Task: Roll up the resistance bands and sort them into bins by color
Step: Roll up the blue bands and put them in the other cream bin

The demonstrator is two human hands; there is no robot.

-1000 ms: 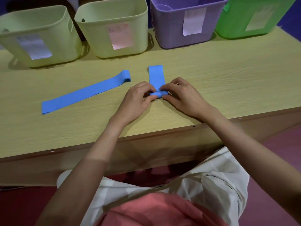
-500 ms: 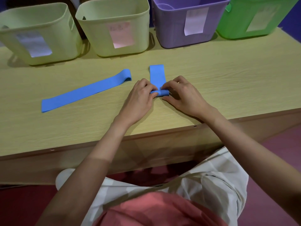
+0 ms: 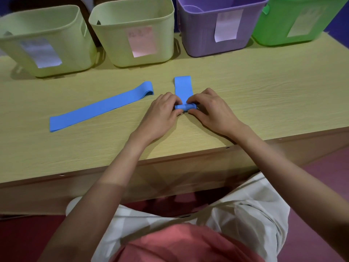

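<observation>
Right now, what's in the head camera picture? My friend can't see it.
Both hands, left hand and right hand, pinch a half-rolled blue band on a wooden table. A second blue band lies flat to the left, before four bins.

2 bare forearms (no sleeves showing), salmon-pink top (image 3: 181, 244), pale checked shorts (image 3: 245, 220).

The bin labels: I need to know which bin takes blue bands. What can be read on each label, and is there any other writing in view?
Left pale-green bin, white label: too blurred to read.
Second pale-green bin, pink label: faint marks, unreadable.
Purple bin, white label: no legible text.
Green bin, pale label: no legible text.
No other writing is visible.
</observation>
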